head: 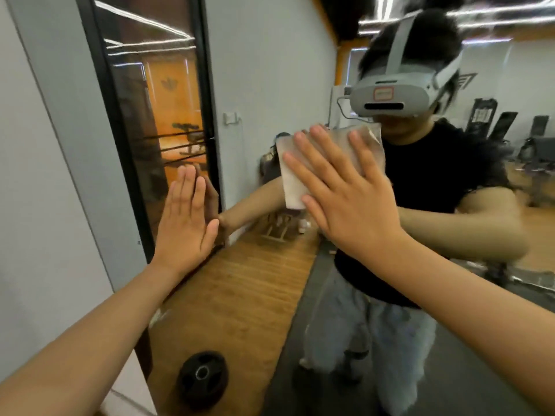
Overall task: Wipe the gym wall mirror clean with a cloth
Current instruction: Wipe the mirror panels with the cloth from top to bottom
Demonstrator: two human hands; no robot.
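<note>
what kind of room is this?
Most likely a gym: a weight plate on the wood floor, and exercise machines reflected in the big wall mirror the right hand presses a cloth against.

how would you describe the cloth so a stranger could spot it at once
Start at the wall mirror. The right hand presses flat on it; the cloth is the pale grey square under its spread fingers. The left hand touches bare glass.

The right hand (345, 199) covers most of the cloth (292, 187). The left forearm (90, 340) and right forearm (480, 295) run off the frame edges. The mirror (255, 280) extends past the top and right edges. The reflected arm (495, 229) at right is blurred.
</note>
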